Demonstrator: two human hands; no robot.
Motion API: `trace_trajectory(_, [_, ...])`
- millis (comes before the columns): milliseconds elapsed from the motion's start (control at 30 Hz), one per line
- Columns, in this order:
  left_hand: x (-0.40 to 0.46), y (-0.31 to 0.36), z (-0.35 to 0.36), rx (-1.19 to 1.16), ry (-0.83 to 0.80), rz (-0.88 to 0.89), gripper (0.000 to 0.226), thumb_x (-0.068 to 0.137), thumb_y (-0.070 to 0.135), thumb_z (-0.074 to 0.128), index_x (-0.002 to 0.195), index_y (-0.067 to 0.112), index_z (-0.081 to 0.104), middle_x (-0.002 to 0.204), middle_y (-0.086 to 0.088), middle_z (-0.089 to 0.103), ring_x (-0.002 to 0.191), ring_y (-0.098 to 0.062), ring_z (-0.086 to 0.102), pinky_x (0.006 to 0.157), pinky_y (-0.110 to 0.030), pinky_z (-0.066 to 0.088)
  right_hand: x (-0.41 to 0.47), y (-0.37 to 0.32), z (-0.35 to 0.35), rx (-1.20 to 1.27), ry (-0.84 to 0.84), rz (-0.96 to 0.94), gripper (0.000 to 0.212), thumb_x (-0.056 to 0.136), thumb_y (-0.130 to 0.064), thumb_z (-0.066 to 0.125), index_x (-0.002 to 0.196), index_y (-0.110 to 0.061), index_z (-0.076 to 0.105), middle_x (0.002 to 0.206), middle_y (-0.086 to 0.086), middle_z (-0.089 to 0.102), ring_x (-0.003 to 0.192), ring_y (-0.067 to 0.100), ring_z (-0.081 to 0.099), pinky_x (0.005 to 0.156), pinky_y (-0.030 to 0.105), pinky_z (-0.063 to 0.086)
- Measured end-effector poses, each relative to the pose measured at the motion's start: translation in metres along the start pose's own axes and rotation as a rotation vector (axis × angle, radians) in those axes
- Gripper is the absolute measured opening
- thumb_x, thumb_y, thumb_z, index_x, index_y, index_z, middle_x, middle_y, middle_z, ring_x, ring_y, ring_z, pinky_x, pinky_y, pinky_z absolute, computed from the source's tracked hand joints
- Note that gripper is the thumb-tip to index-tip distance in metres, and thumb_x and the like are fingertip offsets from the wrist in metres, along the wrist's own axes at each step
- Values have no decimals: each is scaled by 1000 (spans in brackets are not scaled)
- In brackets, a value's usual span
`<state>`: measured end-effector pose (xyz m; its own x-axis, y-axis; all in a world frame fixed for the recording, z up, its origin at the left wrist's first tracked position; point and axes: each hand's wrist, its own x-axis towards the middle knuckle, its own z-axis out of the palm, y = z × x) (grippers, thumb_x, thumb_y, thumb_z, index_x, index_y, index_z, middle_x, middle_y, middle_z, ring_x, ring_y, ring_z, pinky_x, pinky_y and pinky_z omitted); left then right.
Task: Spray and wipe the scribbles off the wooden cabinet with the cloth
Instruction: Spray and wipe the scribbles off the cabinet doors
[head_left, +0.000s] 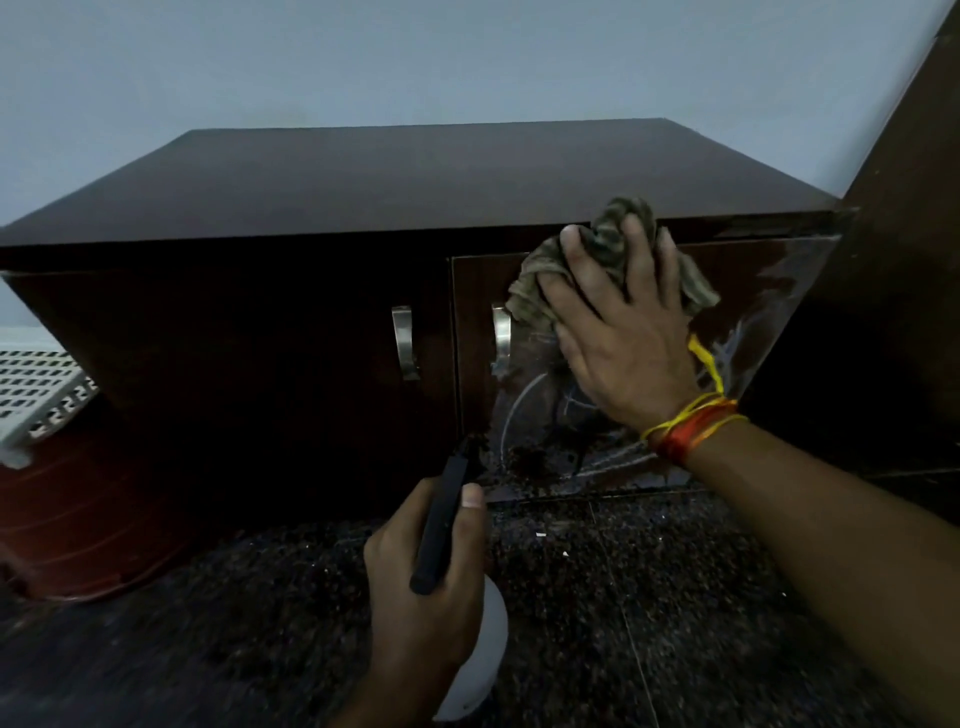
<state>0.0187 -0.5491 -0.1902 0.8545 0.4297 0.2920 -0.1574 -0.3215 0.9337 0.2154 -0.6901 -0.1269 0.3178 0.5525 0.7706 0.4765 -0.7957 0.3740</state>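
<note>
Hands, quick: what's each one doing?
Left hand: grips the white spray bottle.
Right hand: presses the crumpled grey-brown cloth against the dark wooden cabinet.

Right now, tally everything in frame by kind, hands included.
Hands: 2, left hand and right hand
Cloth: 1
Spray bottle: 1
Cabinet: 1
Door handles: 2, left handle and right handle
White basket: 1
Total: 8
</note>
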Motion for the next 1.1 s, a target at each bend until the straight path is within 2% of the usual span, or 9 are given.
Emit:
trace_trajectory(67, [1,2,0,8,13,-17,18,74,74,45,79,63,58,84,-6,60,58,-27,53,52,-43,40,8,-16,0,43,17,18,49,94,-28,48,142,-21,42,155,6,33,140,46,15,115,61,7])
trace_trajectory(267, [10,8,6,-61,35,-6,18,78,74,49,78,59,59,82,-9,57,54,-25,50,52,-34,41,6,-6,3,38,17,-53,50,95,-27,47,144,-24,39,155,2,33,141,42,16,117,56,9])
trace_trajectory(333, [12,9,7,-77,39,1,10,83,59,52,77,57,59,80,-9,56,53,-25,49,51,-33,41,-10,9,5,21,-2,51,52,94,-29,50,143,-21,38,156,7,32,140,46,16,116,57,9])
trace_trajectory(500, [14,10,10,-71,51,19,15,81,61,44,77,58,58,77,-14,53,53,-26,47,50,-30,40,-27,16,3,71,-56,424,53,95,-28,45,143,-9,34,157,21,22,138,59,13,114,65,14])
trace_trajectory(600, [15,14,18,-57,59,16,17,79,63,44,73,55,57,71,-18,50,54,-27,47,50,-30,41,-16,-11,1,145,-28,405,55,94,-27,44,145,-8,32,156,21,24,137,61,14,113,66,15])
trace_trajectory(733, [18,16,30,-67,78,34,47,77,82,44,80,38,59,59,-16,49,56,-21,54,50,-14,45,-19,-7,7,141,-45,200,55,96,-32,45,146,-17,29,157,11,27,141,50,15,116,60,11])
trace_trajectory(833, [19,20,33,-103,57,33,50,70,92,39,79,47,59,75,-14,54,55,-16,55,51,-13,45,-37,26,11,78,-59,380,57,96,-34,38,148,-12,26,157,16,24,140,51,17,116,58,13])
trace_trajectory(967, [20,20,36,-112,65,40,66,71,91,40,87,30,59,72,-15,53,54,-14,55,51,-11,44,-49,56,8,213,36,767,59,99,-31,30,149,0,24,158,25,13,143,52,8,119,56,10])
trace_trajectory(1100, [21,21,44,-128,64,36,84,69,93,39,94,16,60,61,-7,51,55,-8,58,53,-9,45,-31,34,2,208,13,670,61,97,-30,35,150,-2,23,158,25,14,141,55,8,118,57,5])
